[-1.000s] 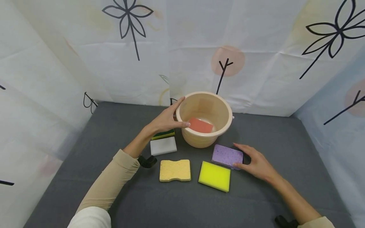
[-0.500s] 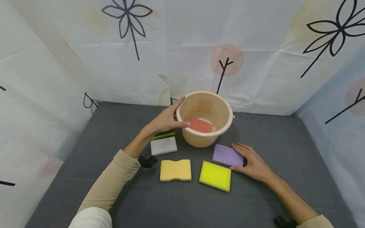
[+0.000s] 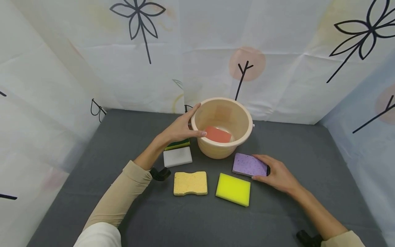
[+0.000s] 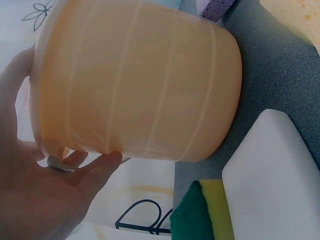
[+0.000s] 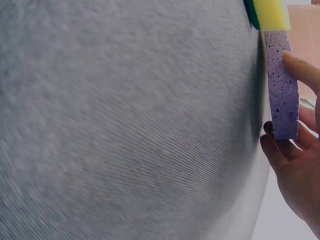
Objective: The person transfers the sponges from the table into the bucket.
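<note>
My left hand [image 3: 182, 127] grips the rim of a peach plastic bucket [image 3: 213, 151], with the thumb at its near edge. In the left wrist view the fingers lie against the outside of the bucket wall [image 4: 140, 80]. A red-orange sponge [image 3: 218, 134] lies inside on the bottom. Right of the bucket, my right hand [image 3: 279, 174] pinches a purple sponge [image 3: 249, 164] by its right end. The right wrist view has the sponge's pitted side [image 5: 281, 95] between thumb and fingers, with a fingertip at its lower edge. Whether it has left the table cannot be told.
A bright yellow sponge [image 3: 233, 189] lies just below the purple one. Further left are a tan notched sponge [image 3: 190, 184], a white sponge [image 3: 177, 156] and a green-and-yellow sponge [image 3: 177, 144] partly hidden by my left hand. A patterned cloth wall [image 3: 210, 68] rises behind the dark table [image 3: 172, 223].
My right hand has closed on the purple sponge, which has shifted slightly right and away from the yellow sponge. The left hand and bucket have stayed in place.
</note>
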Demonstrator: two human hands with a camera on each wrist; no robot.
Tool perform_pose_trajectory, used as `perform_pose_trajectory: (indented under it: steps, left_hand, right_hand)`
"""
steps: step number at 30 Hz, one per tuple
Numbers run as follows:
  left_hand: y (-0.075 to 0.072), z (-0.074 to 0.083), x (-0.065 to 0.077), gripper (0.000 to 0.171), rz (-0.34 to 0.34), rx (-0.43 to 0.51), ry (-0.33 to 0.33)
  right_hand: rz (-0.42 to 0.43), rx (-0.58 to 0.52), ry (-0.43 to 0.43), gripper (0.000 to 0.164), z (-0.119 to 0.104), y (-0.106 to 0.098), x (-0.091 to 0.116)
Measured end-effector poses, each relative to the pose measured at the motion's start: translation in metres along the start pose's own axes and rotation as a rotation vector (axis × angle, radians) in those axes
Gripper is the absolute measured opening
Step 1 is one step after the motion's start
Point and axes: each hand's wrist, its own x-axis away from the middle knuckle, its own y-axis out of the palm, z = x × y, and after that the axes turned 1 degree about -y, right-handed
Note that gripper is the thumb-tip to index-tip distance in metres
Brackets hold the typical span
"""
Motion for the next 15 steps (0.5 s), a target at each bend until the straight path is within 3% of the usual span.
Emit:
perform_pose_trajectory:
  steps: [15]
  left_hand:
    - [0.001, -0.001, -0.001, 0.124, 0.002, 0.025, 0.004]
  right_hand:
    - [0.07, 0.024, 0.04, 0.077, -0.004, -0.027, 0.004]
